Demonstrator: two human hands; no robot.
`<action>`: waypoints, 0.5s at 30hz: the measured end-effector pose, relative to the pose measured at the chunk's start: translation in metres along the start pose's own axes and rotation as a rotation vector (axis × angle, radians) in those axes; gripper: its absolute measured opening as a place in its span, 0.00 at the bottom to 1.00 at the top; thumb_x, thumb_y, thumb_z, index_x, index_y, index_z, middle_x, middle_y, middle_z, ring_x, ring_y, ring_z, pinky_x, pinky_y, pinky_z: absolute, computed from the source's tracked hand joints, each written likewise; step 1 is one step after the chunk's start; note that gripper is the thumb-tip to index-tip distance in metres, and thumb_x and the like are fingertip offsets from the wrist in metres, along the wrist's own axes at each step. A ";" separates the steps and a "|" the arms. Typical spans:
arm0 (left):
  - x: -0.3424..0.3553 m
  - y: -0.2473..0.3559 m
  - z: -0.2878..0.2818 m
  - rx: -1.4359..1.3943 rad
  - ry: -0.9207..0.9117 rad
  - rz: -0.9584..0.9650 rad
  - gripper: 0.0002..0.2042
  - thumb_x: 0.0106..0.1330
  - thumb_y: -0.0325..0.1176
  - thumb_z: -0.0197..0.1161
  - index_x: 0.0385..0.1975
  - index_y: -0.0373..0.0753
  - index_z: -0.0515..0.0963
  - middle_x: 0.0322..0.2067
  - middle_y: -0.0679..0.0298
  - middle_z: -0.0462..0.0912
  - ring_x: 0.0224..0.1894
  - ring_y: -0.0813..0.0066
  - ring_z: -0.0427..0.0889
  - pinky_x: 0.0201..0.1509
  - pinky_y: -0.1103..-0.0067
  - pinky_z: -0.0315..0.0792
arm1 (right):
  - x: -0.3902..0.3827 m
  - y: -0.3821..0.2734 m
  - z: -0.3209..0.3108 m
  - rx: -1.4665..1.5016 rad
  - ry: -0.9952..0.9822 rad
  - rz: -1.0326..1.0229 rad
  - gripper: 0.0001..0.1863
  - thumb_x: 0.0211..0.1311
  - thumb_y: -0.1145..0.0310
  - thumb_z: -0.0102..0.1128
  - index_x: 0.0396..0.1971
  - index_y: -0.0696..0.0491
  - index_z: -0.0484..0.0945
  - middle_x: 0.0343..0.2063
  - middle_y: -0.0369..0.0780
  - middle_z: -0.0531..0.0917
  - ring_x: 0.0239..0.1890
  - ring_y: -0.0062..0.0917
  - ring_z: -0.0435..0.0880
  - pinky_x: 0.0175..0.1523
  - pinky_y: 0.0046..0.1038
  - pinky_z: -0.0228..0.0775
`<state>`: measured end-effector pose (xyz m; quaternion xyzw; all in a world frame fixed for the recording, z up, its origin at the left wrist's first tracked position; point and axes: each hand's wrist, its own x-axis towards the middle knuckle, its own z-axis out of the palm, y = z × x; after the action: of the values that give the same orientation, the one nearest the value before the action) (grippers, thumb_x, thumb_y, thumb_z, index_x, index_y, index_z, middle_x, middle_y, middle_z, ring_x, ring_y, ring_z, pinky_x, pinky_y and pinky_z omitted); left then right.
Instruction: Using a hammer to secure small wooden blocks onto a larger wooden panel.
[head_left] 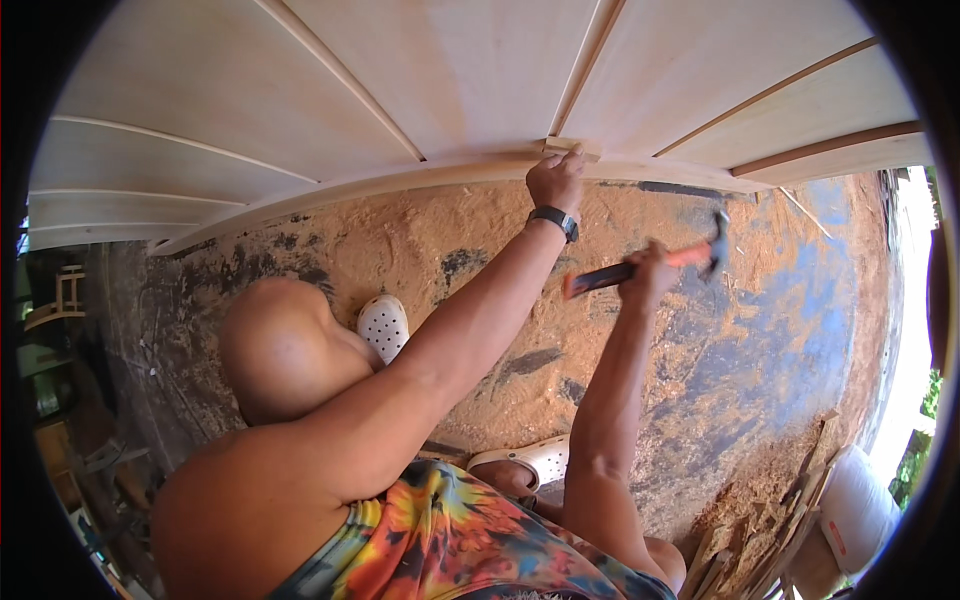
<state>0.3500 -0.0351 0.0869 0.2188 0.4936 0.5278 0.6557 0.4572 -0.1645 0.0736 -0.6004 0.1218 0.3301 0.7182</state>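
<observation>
My left hand (556, 182), with a dark watch (556, 221) on its wrist, reaches forward. Its fingers press a small wooden block (568, 147) against the near edge of a large pale wooden panel (450, 70), at the foot of one of the panel's thin strips (588, 65). Lower and to the right, my right hand (648, 276) is wrapped round the orange and black handle of a claw hammer (690, 254). The hammer's metal head points right, apart from the panel and the block.
Sawdust covers much of the dark floor (540, 330). My feet are in white clogs (383, 328) below the panel. Scrap wood strips (760, 545) lie at the lower right beside a white sack (858, 510). A wooden frame piece (68, 295) stands at the far left.
</observation>
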 end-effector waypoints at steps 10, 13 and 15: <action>0.000 0.003 0.000 -0.027 0.038 0.007 0.18 0.63 0.33 0.69 0.41 0.21 0.78 0.39 0.50 0.83 0.42 0.63 0.84 0.51 0.74 0.79 | -0.019 -0.013 -0.033 -0.598 -0.300 -0.186 0.15 0.61 0.76 0.60 0.48 0.61 0.73 0.13 0.33 0.70 0.09 0.18 0.68 0.15 0.24 0.64; 0.003 0.004 -0.005 -0.015 0.020 -0.008 0.17 0.62 0.34 0.70 0.40 0.22 0.79 0.38 0.51 0.84 0.41 0.64 0.84 0.51 0.75 0.78 | -0.013 -0.035 -0.034 -0.536 -0.274 -0.209 0.16 0.62 0.75 0.59 0.49 0.61 0.72 0.14 0.33 0.70 0.10 0.18 0.69 0.16 0.24 0.65; 0.004 0.006 -0.009 -0.001 0.005 -0.009 0.17 0.62 0.34 0.70 0.41 0.23 0.79 0.38 0.51 0.84 0.41 0.64 0.84 0.51 0.75 0.78 | -0.010 -0.047 -0.033 -0.313 -0.228 -0.199 0.14 0.63 0.76 0.58 0.47 0.60 0.72 0.14 0.32 0.69 0.11 0.18 0.68 0.16 0.23 0.66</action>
<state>0.3387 -0.0311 0.0861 0.2150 0.4958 0.5259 0.6568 0.4860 -0.2013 0.1080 -0.6726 -0.0730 0.3381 0.6542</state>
